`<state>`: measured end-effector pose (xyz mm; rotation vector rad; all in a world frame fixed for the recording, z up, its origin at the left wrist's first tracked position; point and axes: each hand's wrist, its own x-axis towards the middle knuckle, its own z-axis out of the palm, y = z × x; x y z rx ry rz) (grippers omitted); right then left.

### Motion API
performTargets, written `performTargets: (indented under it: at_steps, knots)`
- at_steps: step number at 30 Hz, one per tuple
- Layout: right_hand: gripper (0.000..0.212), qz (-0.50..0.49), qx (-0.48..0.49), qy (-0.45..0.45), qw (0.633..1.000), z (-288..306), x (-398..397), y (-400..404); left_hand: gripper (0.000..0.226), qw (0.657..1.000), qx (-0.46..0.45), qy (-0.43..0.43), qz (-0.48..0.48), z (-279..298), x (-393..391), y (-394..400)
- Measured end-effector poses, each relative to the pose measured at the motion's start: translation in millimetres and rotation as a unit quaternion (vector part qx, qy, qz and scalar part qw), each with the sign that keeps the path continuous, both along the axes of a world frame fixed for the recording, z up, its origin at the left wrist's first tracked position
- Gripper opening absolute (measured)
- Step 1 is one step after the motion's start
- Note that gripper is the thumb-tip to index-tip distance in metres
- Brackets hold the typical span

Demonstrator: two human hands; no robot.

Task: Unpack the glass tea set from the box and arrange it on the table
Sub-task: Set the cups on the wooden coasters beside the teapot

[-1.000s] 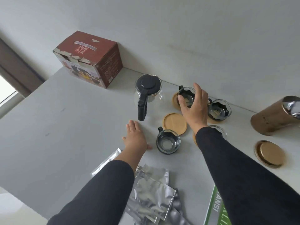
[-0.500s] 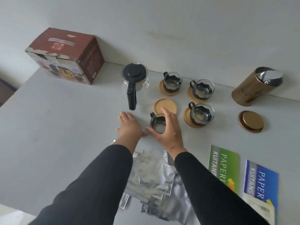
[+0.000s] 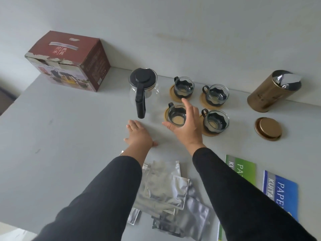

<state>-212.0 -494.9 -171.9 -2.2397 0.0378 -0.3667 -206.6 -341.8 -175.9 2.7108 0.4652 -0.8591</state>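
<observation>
Cup (image 3: 176, 116) sits on its coaster (image 3: 167, 114) at 5 o'clock of teapot (image 3: 143, 87). Right hand (image 3: 187, 126) spread around it, grip unclear. Left hand (image 3: 139, 136) flat, spread on table (image 3: 69, 136). Glass looks light, slick, fragile; grip the black handle.

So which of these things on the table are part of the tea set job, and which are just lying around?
Part of the job:
red box
glass teapot
four glass cups, e.g.
wooden coasters, e.g.

Just lying about:
gold canister
gold lid
foil pouches
paper packs
</observation>
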Motion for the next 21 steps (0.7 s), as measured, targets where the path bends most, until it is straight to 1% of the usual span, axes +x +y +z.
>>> performTargets:
  at_steps: [4, 11, 15, 21]
  knots:
    - [0.096, 0.002, 0.012, 0.029, 1.0, 4.0, 19.2, -10.0, 0.121, 1.0, -0.002, 0.0, 0.0, -1.1, 0.1, 0.0]
    - [0.097, 0.029, -0.001, 0.065, 0.997, -3.5, 29.8, -17.0, 0.122, 1.0, 0.009, 0.002, 0.006, -1.8, 2.4, -2.8]
    - [0.099, 0.06, -0.017, 0.074, 0.995, -8.6, 29.6, -19.9, 0.122, 1.0, 0.009, 0.0, 0.015, -4.5, 2.9, -3.1]
    - [0.099, 0.073, -0.033, 0.079, 0.994, -12.4, 30.2, -23.6, 0.123, 1.0, 0.004, -0.004, 0.022, -9.0, 4.9, -1.9]
